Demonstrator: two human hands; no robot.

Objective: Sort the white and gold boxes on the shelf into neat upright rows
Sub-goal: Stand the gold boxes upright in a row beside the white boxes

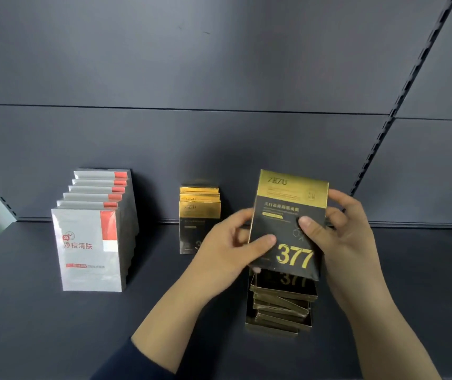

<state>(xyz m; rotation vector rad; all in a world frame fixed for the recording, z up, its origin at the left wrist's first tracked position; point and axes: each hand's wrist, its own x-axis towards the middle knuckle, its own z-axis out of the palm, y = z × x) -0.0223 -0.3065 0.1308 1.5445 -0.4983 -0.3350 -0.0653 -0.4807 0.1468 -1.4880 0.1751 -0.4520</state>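
Left hand (227,250), right hand (348,237), gold box (290,215) between fingers (308,229)

Dark grey shelf (55,325) and back wall (219,64). White boxes (90,250) with red corner patch and red lettering. Black boxes (288,223) with gold top band and gold "377". Dark blue sleeve (137,363).

Dim, even light falls from the front, soft shadows sit behind the white boxes (93,231), gold tops glare faintly, print is blurred, and the back panel's (219,78) lines bow at the edges.
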